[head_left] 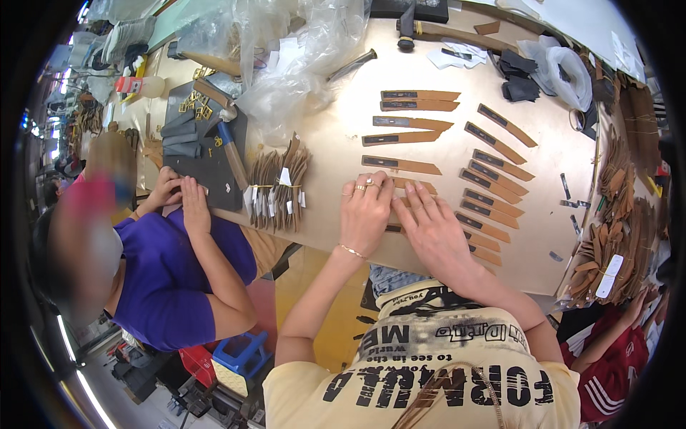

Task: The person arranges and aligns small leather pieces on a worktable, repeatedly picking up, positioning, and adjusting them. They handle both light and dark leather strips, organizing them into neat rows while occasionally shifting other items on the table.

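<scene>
My left hand, with rings and a thin bracelet, bends its fingers down over the left end of a brown leather strip. Beside it, my right hand lies with fingers stretched and slightly apart, touching the table side of that strip. More tan strips with pointed ends and black patches lie around: one strip just beyond my hands, a pair farther off, and a slanting column with a strip to the right. Part of another strip is hidden under my hands.
Rubber-banded leather bundles stand at left, near a hammer and a black board. Clear plastic bags cover the far left. A co-worker in purple sits left. Leather pieces pile at right; a tape roll lies behind.
</scene>
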`<state>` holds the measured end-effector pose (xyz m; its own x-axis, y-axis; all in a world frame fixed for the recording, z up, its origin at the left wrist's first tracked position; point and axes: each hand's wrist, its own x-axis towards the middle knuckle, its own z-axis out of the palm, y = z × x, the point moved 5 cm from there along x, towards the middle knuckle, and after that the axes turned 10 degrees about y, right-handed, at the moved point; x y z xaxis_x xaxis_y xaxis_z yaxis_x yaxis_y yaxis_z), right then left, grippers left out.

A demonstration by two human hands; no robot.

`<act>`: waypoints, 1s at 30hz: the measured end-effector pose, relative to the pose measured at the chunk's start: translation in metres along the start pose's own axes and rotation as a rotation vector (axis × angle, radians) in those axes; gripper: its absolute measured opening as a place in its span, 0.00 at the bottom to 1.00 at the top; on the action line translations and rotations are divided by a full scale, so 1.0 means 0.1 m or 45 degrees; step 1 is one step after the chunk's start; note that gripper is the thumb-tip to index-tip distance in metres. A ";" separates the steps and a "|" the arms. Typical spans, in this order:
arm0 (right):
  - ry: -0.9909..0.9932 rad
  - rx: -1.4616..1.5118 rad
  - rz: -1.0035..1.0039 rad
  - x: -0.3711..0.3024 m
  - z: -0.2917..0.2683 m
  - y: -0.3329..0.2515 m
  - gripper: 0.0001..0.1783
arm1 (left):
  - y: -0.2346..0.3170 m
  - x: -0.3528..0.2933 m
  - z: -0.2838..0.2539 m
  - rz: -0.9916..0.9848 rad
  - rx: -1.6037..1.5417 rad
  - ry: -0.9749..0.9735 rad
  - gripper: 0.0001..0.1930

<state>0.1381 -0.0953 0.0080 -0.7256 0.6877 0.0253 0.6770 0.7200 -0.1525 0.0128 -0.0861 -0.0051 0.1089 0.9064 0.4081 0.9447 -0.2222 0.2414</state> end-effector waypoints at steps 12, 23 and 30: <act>-0.012 -0.024 0.006 0.00 0.04 -0.04 0.33 | -0.07 -0.07 0.00 -0.070 -0.074 0.097 0.13; -0.024 0.038 0.072 -0.02 0.05 -0.03 0.34 | -0.05 -0.05 0.02 0.073 0.029 0.125 0.13; -0.075 0.016 0.072 -0.01 0.05 -0.04 0.35 | -0.27 -0.04 -0.05 -0.184 0.032 0.170 0.07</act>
<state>0.1355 -0.0996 0.0035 -0.6923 0.7204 -0.0418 0.7159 0.6785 -0.1648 -0.0145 -0.0854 -0.0093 -0.0688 0.8722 0.4843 0.9552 -0.0825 0.2843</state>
